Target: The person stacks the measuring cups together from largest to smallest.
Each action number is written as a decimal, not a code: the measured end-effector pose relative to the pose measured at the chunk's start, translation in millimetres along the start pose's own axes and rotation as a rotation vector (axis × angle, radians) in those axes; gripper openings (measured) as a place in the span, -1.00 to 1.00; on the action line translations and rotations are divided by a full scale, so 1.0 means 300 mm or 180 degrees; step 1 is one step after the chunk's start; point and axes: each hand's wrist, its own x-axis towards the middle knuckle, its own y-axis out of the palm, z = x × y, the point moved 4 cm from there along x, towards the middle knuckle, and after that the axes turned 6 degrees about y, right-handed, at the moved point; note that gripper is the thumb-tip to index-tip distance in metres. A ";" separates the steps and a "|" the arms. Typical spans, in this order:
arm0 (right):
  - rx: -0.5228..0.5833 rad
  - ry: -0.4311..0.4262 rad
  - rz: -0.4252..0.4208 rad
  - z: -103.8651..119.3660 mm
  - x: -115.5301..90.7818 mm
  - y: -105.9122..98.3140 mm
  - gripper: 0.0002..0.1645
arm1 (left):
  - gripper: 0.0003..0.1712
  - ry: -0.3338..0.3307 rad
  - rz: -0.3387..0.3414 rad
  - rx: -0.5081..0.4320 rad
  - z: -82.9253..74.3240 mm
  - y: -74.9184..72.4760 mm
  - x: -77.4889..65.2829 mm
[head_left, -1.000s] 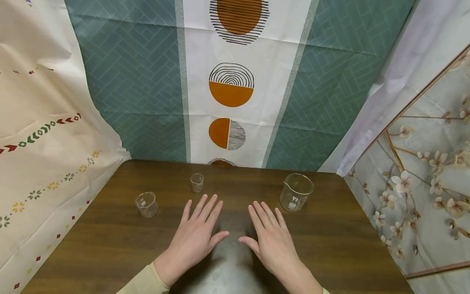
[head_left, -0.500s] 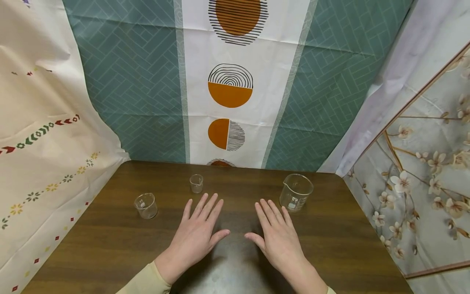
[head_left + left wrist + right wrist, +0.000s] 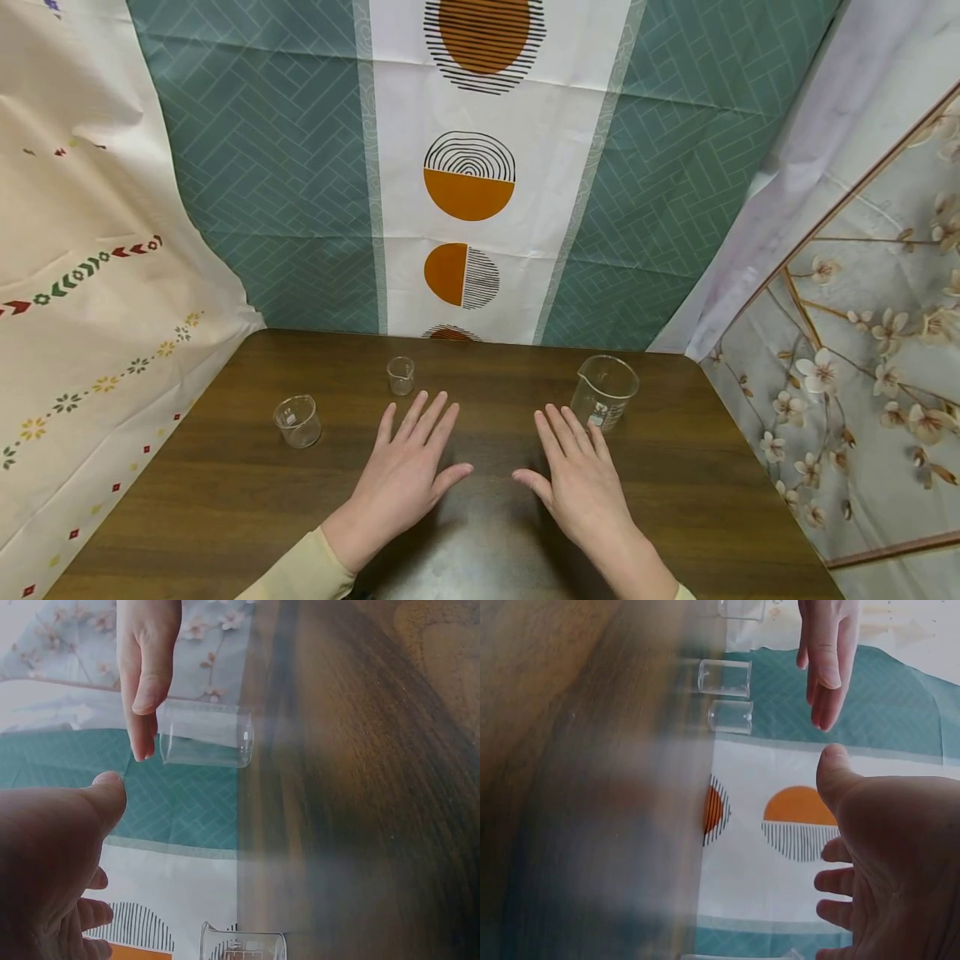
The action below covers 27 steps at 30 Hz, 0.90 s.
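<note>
Both of my hands are held over the wooden table, palms down with fingers straight and thumbs pointing toward each other. My left hand (image 3: 401, 479) holds nothing; a small glass beaker (image 3: 401, 377) stands just beyond its fingertips. Farther left is a medium glass beaker (image 3: 298, 422). My right hand (image 3: 583, 487) is also bare, and its fingertips overlap the lower part of a large glass beaker (image 3: 606, 390) in the head view. From the left wrist view, air shows between the left thumb and the right hand (image 3: 150, 671), with the large beaker (image 3: 206, 735) behind.
The dark wooden table (image 3: 225, 500) ends at a teal and white curtain (image 3: 300, 167) at the back. Cream cloth (image 3: 75, 333) hangs on the left, flowered cloth (image 3: 862, 400) on the right. Several beakers, including a small one (image 3: 731, 717), stand upright in the right wrist view.
My right hand has drifted right, toward the large beaker, widening the gap between the hands. The left hand has moved only slightly. The beakers stay in place.
</note>
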 end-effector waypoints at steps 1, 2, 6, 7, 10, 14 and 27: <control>0.0002 0.0013 0.0001 -0.003 0.000 0.000 0.10 | -0.02 -0.0001 -0.0002 -0.0004 0.000 0.001 0.001; 0.0004 0.0021 -0.0009 -0.006 0.000 -0.001 0.10 | -0.02 0.0001 -0.0008 -0.0004 0.000 0.002 0.003; -0.0021 0.0048 -0.0035 -0.021 -0.001 -0.001 0.10 | -0.02 0.0007 -0.0016 -0.0017 -0.001 0.003 0.007; -0.0024 0.0057 -0.0039 -0.024 0.000 -0.001 0.10 | -0.03 0.0011 -0.0021 -0.0020 -0.001 0.003 0.009; -0.0018 0.0099 -0.0039 -0.037 0.001 -0.002 0.11 | -0.03 0.0014 -0.0016 -0.0027 -0.002 0.005 0.013; 0.0009 0.0175 -0.0038 -0.055 0.002 -0.007 0.11 | -0.03 0.0029 -0.0019 -0.0029 -0.002 0.007 0.019; -0.0013 0.0336 -0.0020 -0.112 0.006 -0.027 0.10 | -0.04 0.0078 -0.0039 -0.0064 -0.006 0.011 0.049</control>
